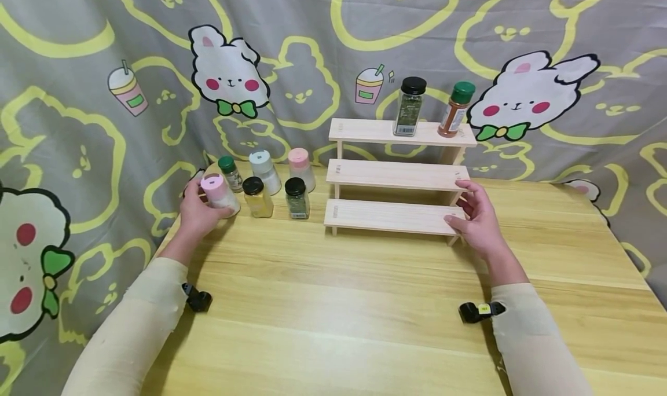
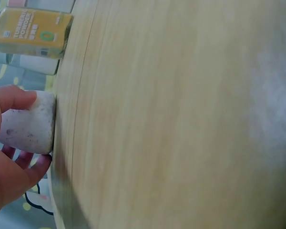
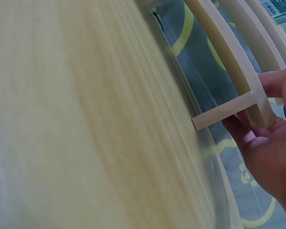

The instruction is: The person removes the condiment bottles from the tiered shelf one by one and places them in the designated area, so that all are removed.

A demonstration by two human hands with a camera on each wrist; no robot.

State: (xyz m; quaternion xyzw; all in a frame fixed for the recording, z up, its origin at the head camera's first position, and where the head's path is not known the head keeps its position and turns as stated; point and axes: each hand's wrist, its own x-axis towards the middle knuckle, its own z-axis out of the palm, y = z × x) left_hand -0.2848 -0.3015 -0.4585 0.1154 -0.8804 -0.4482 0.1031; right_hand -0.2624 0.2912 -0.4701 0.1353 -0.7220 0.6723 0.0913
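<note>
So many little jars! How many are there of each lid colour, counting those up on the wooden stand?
Black-lidded jars: 3
Green-lidded jars: 2
Pink-lidded jars: 2
Light-blue-lidded jar: 1
Total: 8

Head: we look forward and down from above the table [image 1: 323, 338], far enough back for both forearms [image 1: 130, 315], the rack [image 1: 396, 176] and the curtain [image 1: 292, 14].
Left wrist: we look from close by, turned sideways, across the table at the left hand [image 2: 9, 174].
Right wrist: equally near, tilted, we face the right hand [image 3: 271, 152].
Head, left wrist: we share the turmeric jar [image 2: 33, 31].
Head, right wrist: we share part of the rack.
</note>
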